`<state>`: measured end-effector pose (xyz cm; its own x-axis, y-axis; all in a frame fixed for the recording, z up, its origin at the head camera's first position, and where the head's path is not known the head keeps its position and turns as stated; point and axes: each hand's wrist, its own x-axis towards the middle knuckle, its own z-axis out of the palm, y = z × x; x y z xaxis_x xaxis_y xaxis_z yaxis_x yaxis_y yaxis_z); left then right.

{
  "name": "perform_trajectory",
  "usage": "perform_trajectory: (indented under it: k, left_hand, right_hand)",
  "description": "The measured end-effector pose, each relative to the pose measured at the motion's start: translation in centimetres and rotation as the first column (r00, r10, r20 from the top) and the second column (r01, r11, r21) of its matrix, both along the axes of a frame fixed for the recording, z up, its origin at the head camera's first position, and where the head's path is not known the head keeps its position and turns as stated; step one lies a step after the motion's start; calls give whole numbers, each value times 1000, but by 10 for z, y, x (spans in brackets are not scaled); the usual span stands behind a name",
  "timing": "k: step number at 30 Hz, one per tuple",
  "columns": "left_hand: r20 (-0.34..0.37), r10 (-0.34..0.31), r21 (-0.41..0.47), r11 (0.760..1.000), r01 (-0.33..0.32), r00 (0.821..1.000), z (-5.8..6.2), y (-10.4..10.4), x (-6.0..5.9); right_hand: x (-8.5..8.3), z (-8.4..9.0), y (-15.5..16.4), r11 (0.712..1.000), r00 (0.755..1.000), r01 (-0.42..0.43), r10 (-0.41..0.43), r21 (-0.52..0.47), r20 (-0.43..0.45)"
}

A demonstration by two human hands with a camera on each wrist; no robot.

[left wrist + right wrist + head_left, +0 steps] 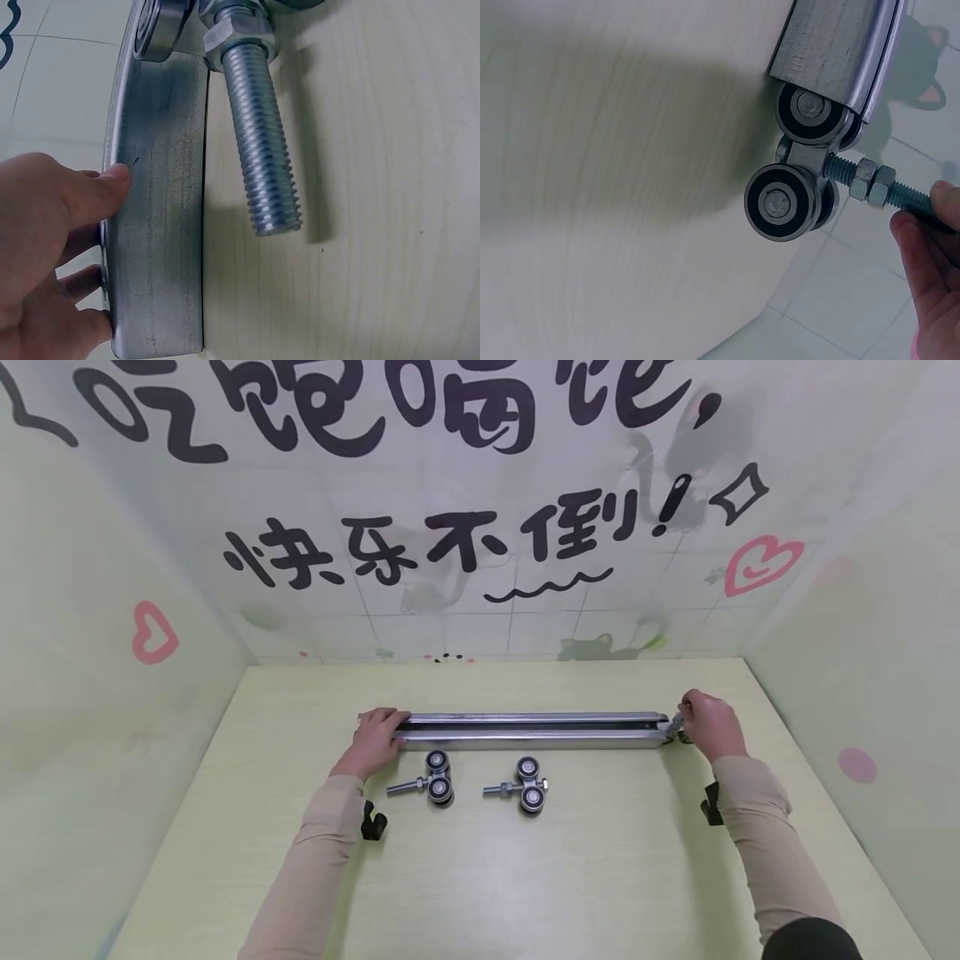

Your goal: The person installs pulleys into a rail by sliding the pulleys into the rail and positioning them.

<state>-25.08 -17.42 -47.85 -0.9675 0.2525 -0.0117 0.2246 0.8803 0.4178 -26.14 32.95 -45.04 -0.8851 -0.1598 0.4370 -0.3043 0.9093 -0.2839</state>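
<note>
A long metal rail (528, 730) lies across the table. My left hand (377, 739) grips its left end, thumb and fingers curled round the rail (157, 247). My right hand (708, 722) pinches the threaded bolt (911, 199) of a roller carriage (795, 180) at the rail's right end (840, 45); one wheel pair sits in the rail mouth, the other is outside. Two more roller carriages (437, 781) (527, 785) lie loose on the table in front of the rail. The bolt (262, 150) of the nearer one shows in the left wrist view.
The pale yellow-green table (525, 877) is walled in on three sides by panels with black lettering and pink hearts (153, 633). Black wrist-camera straps (372, 821) (712, 803) sit on both sleeves.
</note>
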Motion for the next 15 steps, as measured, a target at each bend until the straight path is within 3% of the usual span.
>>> perform_trajectory:
  k: [15]
  left_hand:
    - [16,-2,12,1000,1,1000,2,0,0]
  right_hand:
    - [-3,-4,-12,999,999,-17,16,35,28]
